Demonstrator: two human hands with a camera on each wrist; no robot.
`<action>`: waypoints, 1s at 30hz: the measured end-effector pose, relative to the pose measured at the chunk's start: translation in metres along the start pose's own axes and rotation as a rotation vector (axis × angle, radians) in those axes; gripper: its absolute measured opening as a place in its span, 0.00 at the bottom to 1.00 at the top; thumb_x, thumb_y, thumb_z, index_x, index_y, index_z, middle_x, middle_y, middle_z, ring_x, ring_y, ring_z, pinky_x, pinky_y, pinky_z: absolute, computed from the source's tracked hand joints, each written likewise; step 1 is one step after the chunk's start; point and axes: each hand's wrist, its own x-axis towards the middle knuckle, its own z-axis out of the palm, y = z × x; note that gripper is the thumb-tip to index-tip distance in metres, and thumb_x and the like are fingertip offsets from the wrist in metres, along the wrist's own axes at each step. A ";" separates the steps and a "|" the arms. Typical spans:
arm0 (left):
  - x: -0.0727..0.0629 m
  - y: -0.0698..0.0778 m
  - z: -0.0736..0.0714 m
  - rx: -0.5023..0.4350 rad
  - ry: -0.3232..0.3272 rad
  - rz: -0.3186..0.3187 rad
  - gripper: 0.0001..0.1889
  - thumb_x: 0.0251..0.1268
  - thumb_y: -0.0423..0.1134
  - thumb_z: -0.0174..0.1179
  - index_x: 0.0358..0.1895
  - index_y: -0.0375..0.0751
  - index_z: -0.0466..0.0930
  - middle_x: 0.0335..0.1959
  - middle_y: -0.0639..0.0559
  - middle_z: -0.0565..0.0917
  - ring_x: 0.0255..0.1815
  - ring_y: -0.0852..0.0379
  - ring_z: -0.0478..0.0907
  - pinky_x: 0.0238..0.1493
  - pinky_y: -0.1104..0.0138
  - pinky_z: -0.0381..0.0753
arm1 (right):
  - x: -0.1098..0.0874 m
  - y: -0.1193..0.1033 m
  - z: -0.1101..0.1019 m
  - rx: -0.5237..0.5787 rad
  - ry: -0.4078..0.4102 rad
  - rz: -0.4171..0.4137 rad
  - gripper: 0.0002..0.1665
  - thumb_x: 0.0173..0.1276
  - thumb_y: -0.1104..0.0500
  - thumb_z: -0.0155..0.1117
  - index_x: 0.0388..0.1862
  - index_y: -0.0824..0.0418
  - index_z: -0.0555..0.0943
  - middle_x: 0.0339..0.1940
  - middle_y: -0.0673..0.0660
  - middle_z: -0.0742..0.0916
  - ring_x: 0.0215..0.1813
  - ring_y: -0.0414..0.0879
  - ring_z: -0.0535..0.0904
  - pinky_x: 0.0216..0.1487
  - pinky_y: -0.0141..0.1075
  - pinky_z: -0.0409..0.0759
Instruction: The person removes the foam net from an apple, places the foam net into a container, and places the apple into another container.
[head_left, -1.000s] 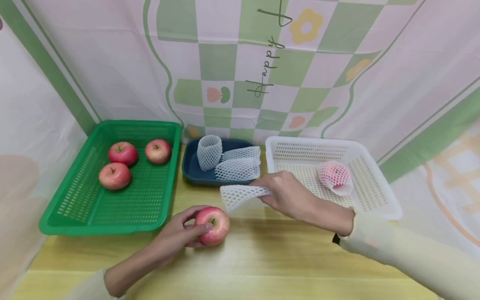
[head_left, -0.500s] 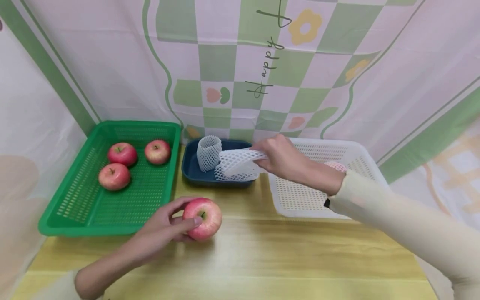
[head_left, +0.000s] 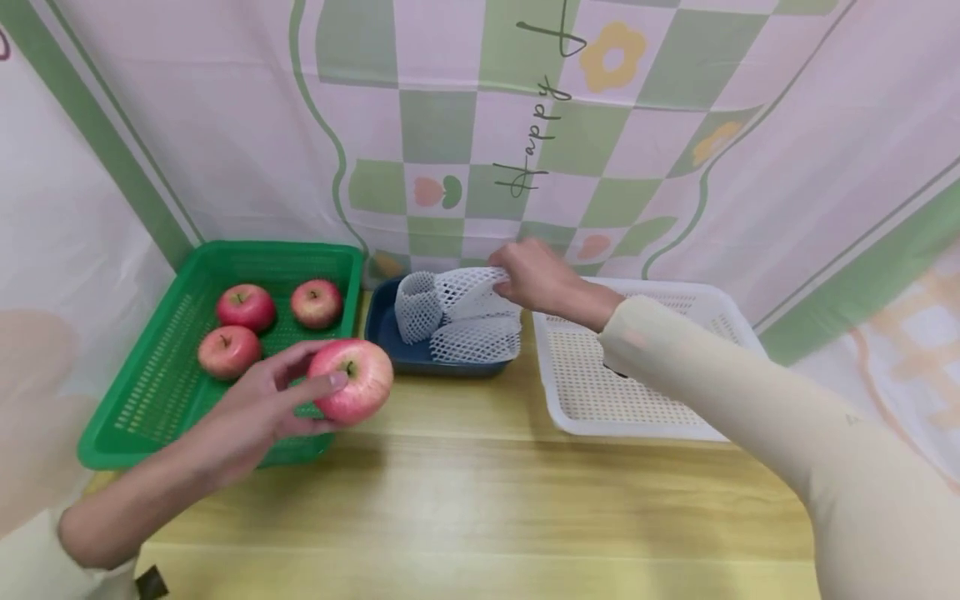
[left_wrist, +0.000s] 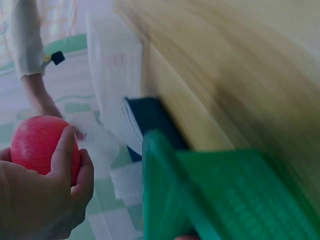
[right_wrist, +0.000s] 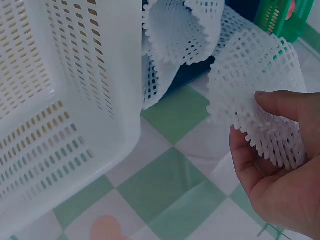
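Observation:
My left hand (head_left: 251,408) grips a red apple (head_left: 358,387), thumb near its stem, over the front right corner of the green basket (head_left: 97,446). In the left wrist view the fingers wrap round the apple (left_wrist: 35,140), away from the basket wall. My right hand (head_left: 536,279) pinches a white foam fruit net (head_left: 463,285) above the back of the dark blue tray (head_left: 381,333). The right wrist view shows this net (right_wrist: 250,75) between thumb and fingers, its mouth spread. Other foam nets (head_left: 476,340) lie in the tray, one standing upright (head_left: 417,312).
Several apples (head_left: 246,308) lie in the green basket on the left. A white basket (head_left: 558,417) stands on the right, partly covered by my right sleeve (head_left: 697,367). A patterned cloth (head_left: 435,125) hangs behind the wooden table (head_left: 465,500).
My left hand has carried the apple left and up toward the green basket. My right hand has taken the foam net back over the blue tray. The netted apple is now hidden behind my sleeve.

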 end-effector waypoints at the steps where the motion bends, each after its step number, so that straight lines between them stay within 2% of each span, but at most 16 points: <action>1: 0.001 0.002 -0.004 -0.007 0.005 -0.001 0.33 0.81 0.46 0.61 0.81 0.41 0.61 0.77 0.41 0.65 0.60 0.53 0.84 0.57 0.54 0.90 | 0.003 0.001 0.002 -0.002 -0.013 0.014 0.17 0.66 0.68 0.69 0.20 0.58 0.74 0.19 0.51 0.76 0.25 0.46 0.68 0.30 0.38 0.69; 5: 0.005 0.005 -0.021 -0.046 0.029 0.000 0.32 0.81 0.46 0.61 0.79 0.40 0.61 0.76 0.41 0.65 0.62 0.55 0.82 0.58 0.52 0.89 | 0.013 0.004 0.010 -0.008 -0.050 0.062 0.14 0.68 0.67 0.69 0.22 0.60 0.78 0.22 0.53 0.80 0.27 0.46 0.71 0.32 0.40 0.73; 11: 0.016 0.000 -0.046 -0.083 0.075 -0.016 0.35 0.81 0.42 0.61 0.81 0.35 0.55 0.75 0.42 0.65 0.60 0.60 0.82 0.56 0.55 0.90 | 0.025 0.008 0.024 -0.053 -0.072 0.087 0.13 0.68 0.65 0.70 0.24 0.60 0.79 0.27 0.56 0.84 0.31 0.50 0.76 0.34 0.44 0.77; 14: 0.023 -0.002 -0.056 -0.085 0.090 -0.034 0.39 0.81 0.42 0.61 0.83 0.33 0.49 0.76 0.41 0.63 0.57 0.61 0.82 0.56 0.56 0.90 | 0.028 0.009 0.030 -0.086 -0.097 0.107 0.07 0.69 0.65 0.70 0.29 0.62 0.83 0.34 0.59 0.87 0.35 0.52 0.79 0.35 0.47 0.82; 16: 0.026 -0.004 -0.061 -0.068 0.094 -0.053 0.41 0.81 0.42 0.60 0.84 0.32 0.47 0.77 0.39 0.62 0.56 0.62 0.83 0.57 0.56 0.90 | 0.029 0.008 0.033 -0.107 -0.123 0.127 0.03 0.70 0.64 0.69 0.36 0.63 0.86 0.40 0.61 0.88 0.41 0.55 0.82 0.40 0.50 0.85; 18: 0.031 -0.005 -0.064 -0.038 0.089 -0.073 0.42 0.82 0.43 0.60 0.84 0.31 0.45 0.78 0.36 0.60 0.55 0.62 0.84 0.58 0.55 0.89 | 0.030 0.009 0.035 -0.123 -0.147 0.152 0.06 0.70 0.64 0.69 0.44 0.64 0.88 0.46 0.62 0.89 0.47 0.57 0.83 0.45 0.51 0.87; 20: 0.035 -0.007 -0.066 -0.007 0.085 -0.095 0.42 0.82 0.44 0.59 0.85 0.31 0.44 0.80 0.34 0.59 0.54 0.62 0.84 0.60 0.55 0.88 | 0.030 0.009 0.037 -0.136 -0.169 0.166 0.09 0.71 0.64 0.67 0.48 0.64 0.87 0.48 0.62 0.88 0.49 0.58 0.83 0.47 0.51 0.88; 22: 0.039 -0.008 -0.068 0.013 0.084 -0.114 0.43 0.83 0.44 0.58 0.85 0.30 0.41 0.81 0.33 0.58 0.57 0.59 0.82 0.61 0.54 0.87 | 0.030 0.009 0.039 -0.158 -0.193 0.167 0.10 0.71 0.65 0.66 0.49 0.65 0.87 0.49 0.63 0.87 0.50 0.57 0.82 0.47 0.51 0.88; 24: 0.043 -0.010 -0.070 0.012 0.083 -0.137 0.45 0.84 0.43 0.56 0.85 0.30 0.35 0.83 0.32 0.55 0.64 0.52 0.79 0.63 0.52 0.85 | 0.030 0.009 0.041 -0.184 -0.213 0.161 0.10 0.71 0.66 0.64 0.49 0.65 0.87 0.49 0.64 0.86 0.50 0.58 0.81 0.45 0.51 0.88; 27: 0.048 -0.012 -0.073 -0.007 0.080 -0.168 0.46 0.85 0.41 0.53 0.85 0.31 0.27 0.84 0.31 0.50 0.75 0.40 0.68 0.66 0.50 0.83 | 0.031 0.008 0.044 -0.216 -0.242 0.142 0.09 0.70 0.67 0.63 0.46 0.64 0.86 0.47 0.64 0.85 0.48 0.58 0.82 0.42 0.51 0.89; 30: 0.053 -0.015 -0.076 -0.008 0.081 -0.184 0.45 0.86 0.41 0.50 0.84 0.30 0.24 0.84 0.30 0.46 0.79 0.36 0.60 0.67 0.50 0.83 | 0.032 0.007 0.047 -0.233 -0.262 0.130 0.08 0.69 0.66 0.65 0.46 0.63 0.85 0.43 0.63 0.87 0.44 0.59 0.84 0.40 0.52 0.89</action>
